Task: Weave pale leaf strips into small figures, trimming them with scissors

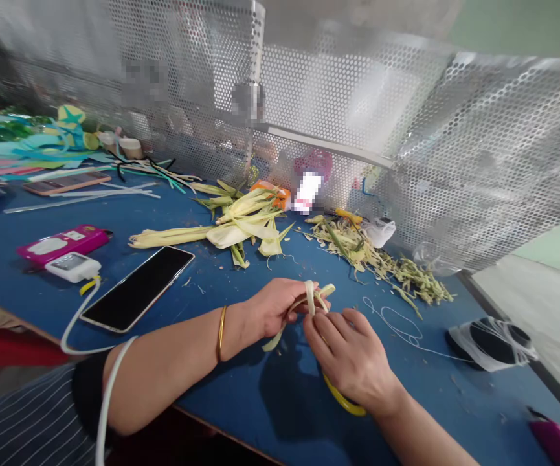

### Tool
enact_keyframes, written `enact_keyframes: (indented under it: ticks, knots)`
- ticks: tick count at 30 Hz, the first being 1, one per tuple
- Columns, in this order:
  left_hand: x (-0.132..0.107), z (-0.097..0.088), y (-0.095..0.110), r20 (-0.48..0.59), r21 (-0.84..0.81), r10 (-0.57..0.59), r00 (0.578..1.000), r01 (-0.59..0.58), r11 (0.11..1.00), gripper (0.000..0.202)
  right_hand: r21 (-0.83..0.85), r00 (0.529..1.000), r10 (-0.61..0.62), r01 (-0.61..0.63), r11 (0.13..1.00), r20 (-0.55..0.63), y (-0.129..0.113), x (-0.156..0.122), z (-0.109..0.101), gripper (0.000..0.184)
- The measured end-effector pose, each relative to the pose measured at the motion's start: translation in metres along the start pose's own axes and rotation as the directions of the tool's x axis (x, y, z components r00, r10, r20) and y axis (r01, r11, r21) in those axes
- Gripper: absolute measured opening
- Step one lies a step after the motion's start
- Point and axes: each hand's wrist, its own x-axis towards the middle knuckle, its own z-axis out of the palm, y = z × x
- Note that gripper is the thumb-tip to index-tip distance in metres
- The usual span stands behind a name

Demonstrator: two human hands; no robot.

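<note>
Striped sleeve (pixel 27 414) and bare forearm lay closest, at lower left, with a white cable (pixel 107 401) crossing the arm just above the elbow and a gold bangle (pixel 222 333) near the wrist. At the center, over a blue table (pixel 226 278), both hands worked at a pale husk strip (pixel 311 298), which stood up in a small loop between them. The left hand (pixel 280 307) was partly closed around the strip, fingers curled; the right hand (pixel 347 353) was nearly closed, its fingertips pinching the same strip. Beneath the right palm showed a curved yellow handle (pixel 342 400) (the rest of that tool was hidden).

Beyond the hands lay whole corn husks (pixel 234 230), with an orange packet (pixel 280 196) just behind them. To their right spread a heap of shredded husk (pixel 371 255); beside it sat a crumpled white plastic bag (pixel 380 232) and a clear plastic bag (pixel 437 259), their contents too unclear to tell. Small pale cups (pixel 131 148) stood at far left, insides indistinct. White thread wrapped a black spool (pixel 491 343) at right.
</note>
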Motion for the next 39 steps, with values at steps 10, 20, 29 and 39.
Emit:
enact_keyframes:
  ticks: [10, 20, 29, 39]
  knots:
    - [-0.002, 0.003, 0.003, -0.041, -0.205, -0.026, 0.999, 0.017, 0.979, 0.022, 0.151, 0.995, 0.102, -0.097, 0.984, -0.024, -0.004, 0.001, 0.008, 0.025]
    - [-0.005, 0.010, -0.011, -0.003, -0.126, 0.029, 1.000, -0.029, 0.992, 0.017, 0.080, 1.000, 0.003, -0.002, 0.997, -0.008, -0.009, 0.008, 0.008, 0.025]
    - [-0.005, 0.006, -0.011, -0.035, 0.008, 0.151, 0.988, -0.151, 0.989, 0.017, 0.496, 0.761, 0.646, -0.540, 0.680, -0.058, 0.001, 0.000, 0.008, 0.010]
    - [-0.006, 0.008, -0.006, -0.052, 0.137, 0.192, 0.980, -0.183, 0.973, 0.020, 0.742, 0.273, 0.777, -0.579, -0.337, 0.567, 0.005, 0.005, 0.018, 0.025]
